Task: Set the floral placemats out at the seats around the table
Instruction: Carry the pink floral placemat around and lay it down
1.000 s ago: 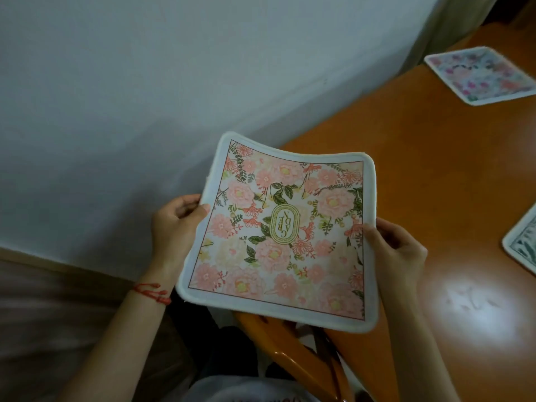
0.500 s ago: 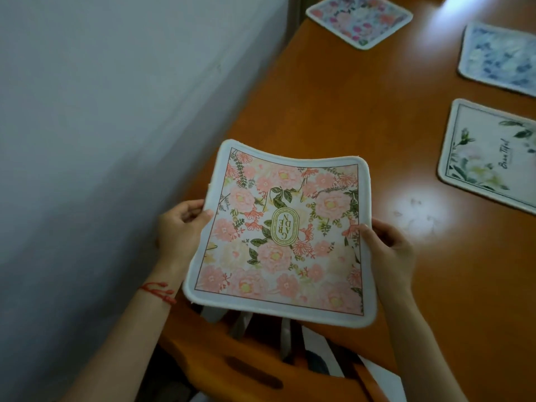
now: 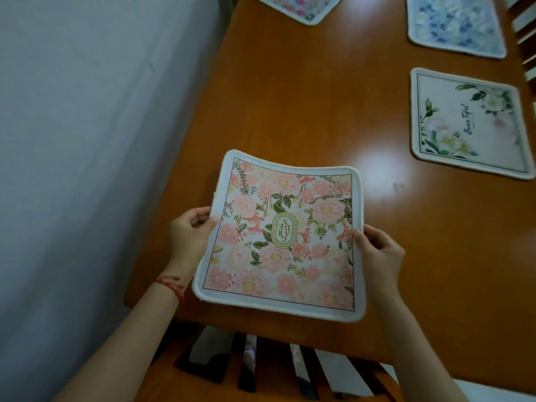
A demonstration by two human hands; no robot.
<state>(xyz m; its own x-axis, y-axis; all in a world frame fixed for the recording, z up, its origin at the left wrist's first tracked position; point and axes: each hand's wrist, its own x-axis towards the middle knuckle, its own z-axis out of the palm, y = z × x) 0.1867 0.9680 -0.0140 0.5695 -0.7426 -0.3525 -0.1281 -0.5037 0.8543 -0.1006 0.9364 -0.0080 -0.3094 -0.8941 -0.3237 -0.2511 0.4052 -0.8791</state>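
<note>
A square placemat with pink flowers and a white border [image 3: 284, 239] is held flat over the near left corner of the orange wooden table [image 3: 304, 105]. My left hand [image 3: 188, 236] pinches its left edge, thumb on top. My right hand [image 3: 380, 253] grips its right edge the same way. Three other floral placemats lie on the table: a white one with green leaves [image 3: 470, 123] at the right, a blue one [image 3: 455, 24] beyond it, and a pink-purple one [image 3: 295, 5] at the far end.
A grey-white wall [image 3: 101, 126] runs close along the table's left side. A wooden chair back with slats [image 3: 275, 372] stands just under the table's near edge, below the held mat. More chair slats [image 3: 526, 27] show at the far right.
The view has swung from the wall over the table. The pink placemat, held in both hands, has come from beside the table's corner to above its near left part.
</note>
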